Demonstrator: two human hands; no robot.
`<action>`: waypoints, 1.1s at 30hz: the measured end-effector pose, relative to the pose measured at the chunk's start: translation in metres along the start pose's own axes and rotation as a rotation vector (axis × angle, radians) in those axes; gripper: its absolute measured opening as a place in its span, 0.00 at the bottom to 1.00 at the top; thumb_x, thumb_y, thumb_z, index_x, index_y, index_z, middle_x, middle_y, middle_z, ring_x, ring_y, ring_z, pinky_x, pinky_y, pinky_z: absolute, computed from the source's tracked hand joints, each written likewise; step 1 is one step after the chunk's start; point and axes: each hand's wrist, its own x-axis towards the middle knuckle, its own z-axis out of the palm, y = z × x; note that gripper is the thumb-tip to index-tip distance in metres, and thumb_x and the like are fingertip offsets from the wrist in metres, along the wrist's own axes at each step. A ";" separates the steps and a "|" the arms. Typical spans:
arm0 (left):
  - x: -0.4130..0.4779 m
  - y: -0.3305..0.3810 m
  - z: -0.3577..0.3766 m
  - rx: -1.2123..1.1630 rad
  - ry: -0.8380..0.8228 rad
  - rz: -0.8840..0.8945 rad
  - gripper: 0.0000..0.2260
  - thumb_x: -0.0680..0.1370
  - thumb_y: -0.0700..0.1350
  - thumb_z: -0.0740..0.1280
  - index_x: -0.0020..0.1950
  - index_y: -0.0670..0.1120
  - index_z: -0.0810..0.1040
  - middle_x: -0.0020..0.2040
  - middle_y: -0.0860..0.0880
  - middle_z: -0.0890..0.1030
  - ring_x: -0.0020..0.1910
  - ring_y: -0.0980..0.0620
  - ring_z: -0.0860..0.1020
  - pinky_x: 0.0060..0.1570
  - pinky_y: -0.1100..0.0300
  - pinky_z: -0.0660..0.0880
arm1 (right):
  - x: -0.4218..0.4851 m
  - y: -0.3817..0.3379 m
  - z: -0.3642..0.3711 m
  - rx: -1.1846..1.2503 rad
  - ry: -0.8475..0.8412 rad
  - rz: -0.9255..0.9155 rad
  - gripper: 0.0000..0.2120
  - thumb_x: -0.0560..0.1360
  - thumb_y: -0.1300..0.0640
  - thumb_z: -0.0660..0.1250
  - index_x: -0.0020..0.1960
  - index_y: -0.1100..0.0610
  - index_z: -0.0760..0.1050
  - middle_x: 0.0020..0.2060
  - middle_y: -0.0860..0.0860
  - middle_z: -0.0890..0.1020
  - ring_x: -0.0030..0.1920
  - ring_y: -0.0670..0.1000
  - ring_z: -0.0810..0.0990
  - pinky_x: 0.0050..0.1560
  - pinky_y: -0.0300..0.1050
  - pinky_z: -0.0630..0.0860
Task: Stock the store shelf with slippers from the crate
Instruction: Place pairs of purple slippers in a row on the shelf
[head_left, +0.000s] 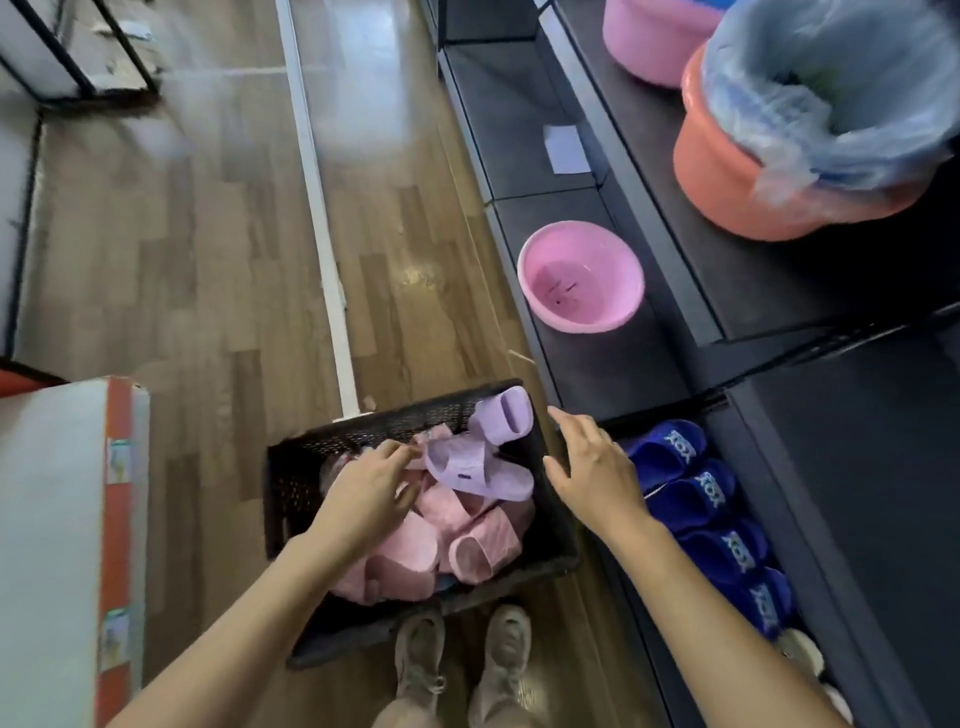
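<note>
While blue slippers (698, 496) line the bottom shelf's (602, 364) near end, the crate (291, 493) is heaped with pink slippers (470, 525), left hand (358, 499) pinching a lilac slipper (470, 467), right hand (597, 473) spread empty.

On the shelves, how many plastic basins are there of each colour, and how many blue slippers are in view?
Pink basins: 2, one on the low shelf, one higher up
Orange basins: 1
Blue slippers: 4
Total: 7
</note>
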 end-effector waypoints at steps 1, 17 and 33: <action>0.012 -0.007 0.016 -0.011 -0.014 -0.007 0.16 0.77 0.46 0.63 0.65 0.46 0.72 0.63 0.48 0.74 0.58 0.46 0.74 0.53 0.54 0.70 | 0.014 0.004 0.016 -0.005 -0.017 0.001 0.26 0.77 0.53 0.59 0.73 0.53 0.57 0.68 0.52 0.67 0.66 0.54 0.68 0.63 0.49 0.66; 0.170 -0.092 0.251 -0.031 -0.209 -0.207 0.20 0.78 0.55 0.60 0.65 0.44 0.68 0.64 0.44 0.73 0.62 0.44 0.71 0.56 0.53 0.70 | 0.205 0.074 0.204 -0.048 0.023 0.160 0.28 0.76 0.56 0.62 0.73 0.60 0.56 0.63 0.58 0.68 0.62 0.59 0.69 0.57 0.50 0.69; 0.165 -0.086 0.253 -0.257 -0.013 -0.423 0.16 0.74 0.48 0.67 0.61 0.49 0.71 0.45 0.48 0.79 0.55 0.44 0.76 0.58 0.54 0.65 | 0.188 0.082 0.193 0.110 0.176 0.108 0.09 0.79 0.56 0.58 0.58 0.58 0.68 0.51 0.57 0.79 0.48 0.64 0.78 0.41 0.49 0.68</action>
